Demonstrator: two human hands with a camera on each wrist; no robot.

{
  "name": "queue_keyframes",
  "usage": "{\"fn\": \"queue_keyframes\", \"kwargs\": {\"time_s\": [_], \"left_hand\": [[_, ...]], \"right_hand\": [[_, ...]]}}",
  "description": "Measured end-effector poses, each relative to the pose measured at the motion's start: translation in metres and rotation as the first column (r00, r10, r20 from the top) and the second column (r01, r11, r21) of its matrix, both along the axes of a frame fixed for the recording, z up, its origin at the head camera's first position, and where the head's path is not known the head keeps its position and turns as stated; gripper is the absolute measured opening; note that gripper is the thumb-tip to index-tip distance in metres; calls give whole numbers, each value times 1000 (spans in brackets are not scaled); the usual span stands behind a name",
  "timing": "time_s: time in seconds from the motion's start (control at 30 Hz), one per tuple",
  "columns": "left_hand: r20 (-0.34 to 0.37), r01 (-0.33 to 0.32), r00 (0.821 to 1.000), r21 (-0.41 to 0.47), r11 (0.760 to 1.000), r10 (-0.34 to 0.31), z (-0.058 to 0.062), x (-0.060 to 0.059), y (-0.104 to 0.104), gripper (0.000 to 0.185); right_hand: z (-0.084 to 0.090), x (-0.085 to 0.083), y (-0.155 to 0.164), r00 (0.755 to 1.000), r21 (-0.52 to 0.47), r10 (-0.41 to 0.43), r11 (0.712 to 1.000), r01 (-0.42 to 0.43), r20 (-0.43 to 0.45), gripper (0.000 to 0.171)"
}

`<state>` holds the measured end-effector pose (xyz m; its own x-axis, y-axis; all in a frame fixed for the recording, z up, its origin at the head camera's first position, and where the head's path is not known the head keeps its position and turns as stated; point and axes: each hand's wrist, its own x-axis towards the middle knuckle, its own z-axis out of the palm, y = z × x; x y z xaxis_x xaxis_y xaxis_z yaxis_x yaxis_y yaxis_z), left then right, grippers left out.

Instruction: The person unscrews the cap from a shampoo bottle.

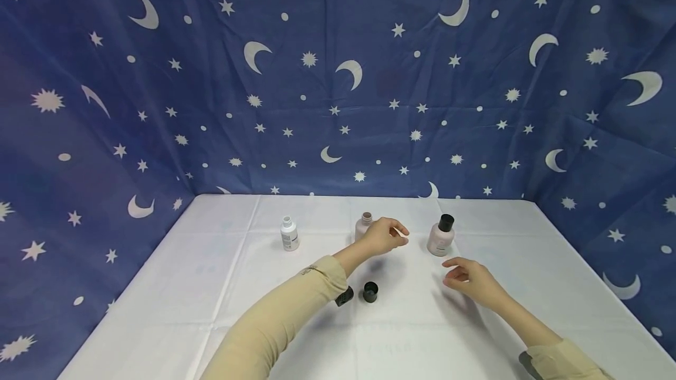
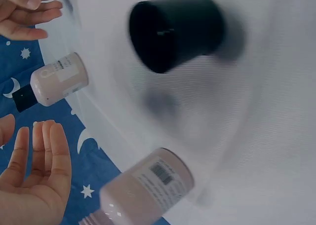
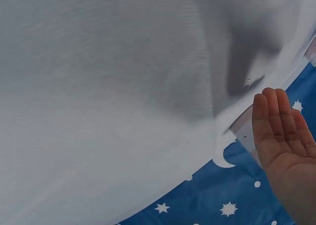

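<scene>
My left hand (image 1: 384, 236) is over the table with loosely bent fingers, holding nothing. Just behind it stands an uncapped pale pink bottle (image 1: 363, 228), its lower part covered by the hand. To the right, a matching pink bottle (image 1: 440, 240) stands upright with a black cap (image 1: 446, 223) on. My right hand (image 1: 475, 281) hovers in front of that bottle, apart from it, with relaxed fingers around nothing. Two loose black caps lie nearer me: one cap (image 1: 370, 292) opening upward, and another cap (image 1: 345, 296) partly hidden by the left sleeve.
A smaller white bottle (image 1: 290, 234), uncapped, stands upright on the left of the white-covered table (image 1: 174, 298). Behind and beside the table hangs a blue curtain (image 1: 317, 87) with moons and stars.
</scene>
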<state>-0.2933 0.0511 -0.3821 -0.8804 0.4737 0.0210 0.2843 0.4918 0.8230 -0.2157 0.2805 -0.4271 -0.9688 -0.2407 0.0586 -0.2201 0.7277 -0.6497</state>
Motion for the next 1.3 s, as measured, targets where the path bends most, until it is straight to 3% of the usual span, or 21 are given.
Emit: {"fn": "queue_keyframes", "kwargs": {"time_s": [0.17, 0.37, 0.73, 0.93, 1.07, 1.3], "left_hand": [[-68, -10, 998, -30, 999, 8, 4, -4, 10, 18], [-136, 22, 990, -7, 1000, -23, 9, -10, 22, 20], [-149, 0, 989, 23, 1000, 3, 12, -15, 42, 35], [-190, -9, 982, -15, 1000, 6, 8, -18, 59, 38], [-196, -8, 981, -52, 999, -2, 7, -19, 70, 41], [-122, 87, 988, -63, 994, -94, 1, -25, 82, 47]], "right_hand": [[1, 2, 7, 1000, 18, -23, 1000, 24, -16, 36], [6, -5, 15, 997, 32, -60, 998, 62, -50, 39], [-3, -29, 15, 988, 55, -144, 988, 146, -49, 55], [-5, -40, 19, 975, 27, -218, 976, 218, 26, 70], [-1, -49, 20, 969, -43, -233, 971, 237, 84, 76], [2, -62, 16, 970, -164, -177, 965, 205, 170, 77]]}}
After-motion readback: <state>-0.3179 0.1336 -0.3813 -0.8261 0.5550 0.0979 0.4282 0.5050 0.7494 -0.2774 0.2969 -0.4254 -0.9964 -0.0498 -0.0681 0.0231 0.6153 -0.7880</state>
